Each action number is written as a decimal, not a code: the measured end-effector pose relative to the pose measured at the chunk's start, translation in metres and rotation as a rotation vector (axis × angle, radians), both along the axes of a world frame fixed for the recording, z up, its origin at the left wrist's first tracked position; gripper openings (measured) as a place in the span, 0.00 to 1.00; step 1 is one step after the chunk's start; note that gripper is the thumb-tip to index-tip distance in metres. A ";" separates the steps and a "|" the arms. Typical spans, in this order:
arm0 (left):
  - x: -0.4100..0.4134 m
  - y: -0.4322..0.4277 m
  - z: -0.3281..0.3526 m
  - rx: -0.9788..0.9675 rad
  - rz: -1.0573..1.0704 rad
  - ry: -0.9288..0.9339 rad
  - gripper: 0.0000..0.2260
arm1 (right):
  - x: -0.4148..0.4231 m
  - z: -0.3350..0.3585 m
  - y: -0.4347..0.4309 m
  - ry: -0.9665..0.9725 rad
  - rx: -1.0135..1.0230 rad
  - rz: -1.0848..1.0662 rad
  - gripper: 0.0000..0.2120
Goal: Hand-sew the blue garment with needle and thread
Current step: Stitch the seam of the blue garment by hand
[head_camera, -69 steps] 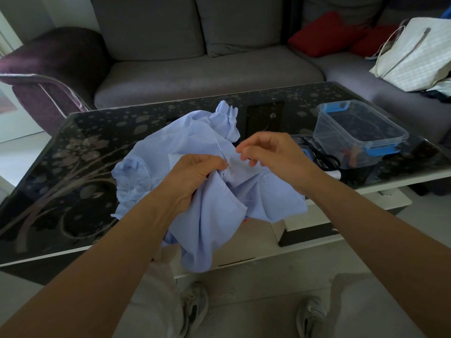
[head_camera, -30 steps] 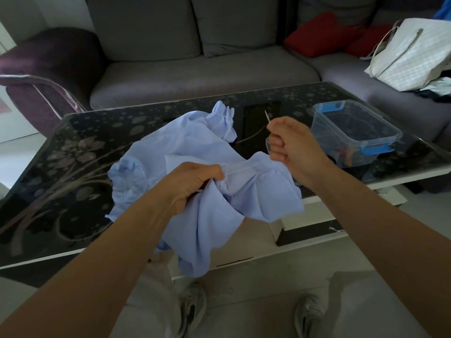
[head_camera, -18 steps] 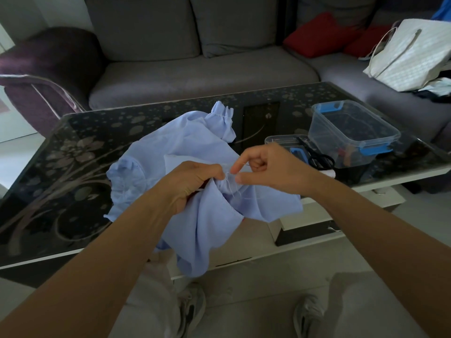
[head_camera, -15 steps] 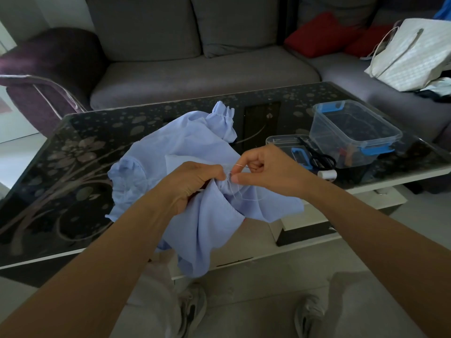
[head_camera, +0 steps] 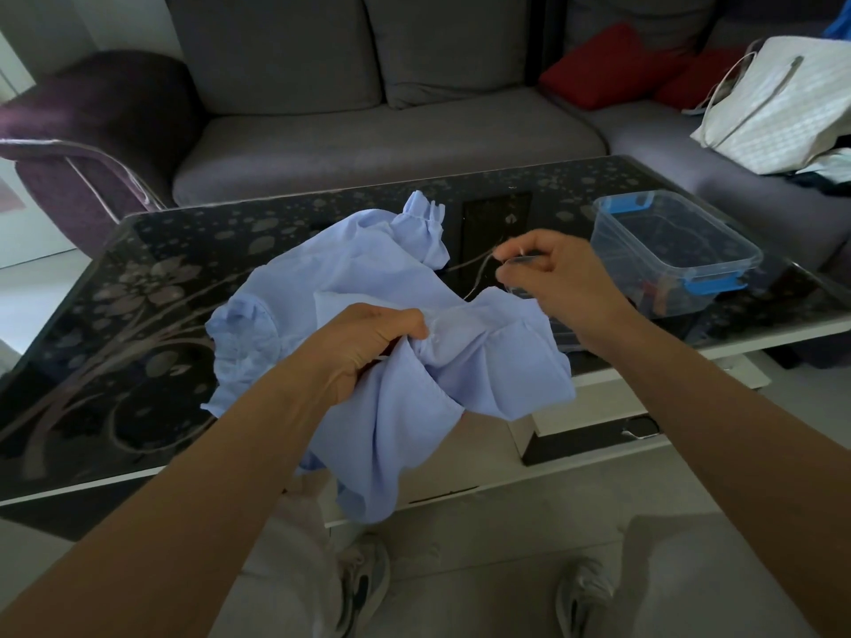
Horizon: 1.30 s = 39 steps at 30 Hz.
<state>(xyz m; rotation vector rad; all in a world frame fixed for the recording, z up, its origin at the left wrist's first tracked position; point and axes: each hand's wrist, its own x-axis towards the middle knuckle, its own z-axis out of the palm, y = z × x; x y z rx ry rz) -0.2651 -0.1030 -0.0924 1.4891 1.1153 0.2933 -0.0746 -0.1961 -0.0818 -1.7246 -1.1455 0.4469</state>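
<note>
A grey fabric sofa (head_camera: 391,140) runs along the far side, well beyond both hands. In front of it and beneath the hands stands a black glass coffee table (head_camera: 138,315) with a pale flower pattern.

A crumpled light blue garment (head_camera: 359,269) with gathered cuffs lies on the table's near part. Its lower folds hang over the near edge, below the left hand's grip. A clear plastic box (head_camera: 667,287) with blue clips sits on the table, just beyond and to the right of the right hand.

The left hand (head_camera: 368,338) has its fingers and thumb curled tight round a bunched fold in the middle of the cloth. The right hand (head_camera: 552,274) is raised up and to the right of that grip, clear of the cloth. Its fingertips are pinched together on a thin pale thread (head_camera: 478,280).

The thread falls in a slack curve from the pinch to the fabric just right of the left hand's grip. Whether the pinch also holds a needle is too small to tell.
</note>
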 end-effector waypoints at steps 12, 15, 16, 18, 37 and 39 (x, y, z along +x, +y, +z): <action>0.000 -0.003 0.000 -0.001 -0.025 -0.008 0.30 | -0.029 -0.013 0.006 -0.484 0.057 0.364 0.02; 0.000 -0.002 -0.001 0.003 -0.018 -0.021 0.31 | -0.029 -0.014 0.008 -0.521 0.048 0.339 0.03; -0.001 -0.002 -0.001 0.005 -0.023 -0.025 0.31 | -0.028 -0.015 0.008 -0.532 0.049 0.332 0.03; -0.001 -0.002 -0.001 0.003 -0.034 -0.031 0.26 | -0.027 -0.015 0.007 -0.541 0.068 0.317 0.01; 0.001 0.001 -0.002 0.012 -0.032 -0.002 0.05 | -0.014 -0.010 0.007 -0.417 0.171 0.108 0.03; 0.001 0.000 -0.002 0.017 -0.039 -0.015 0.02 | -0.014 -0.009 0.008 -0.385 0.172 0.072 0.03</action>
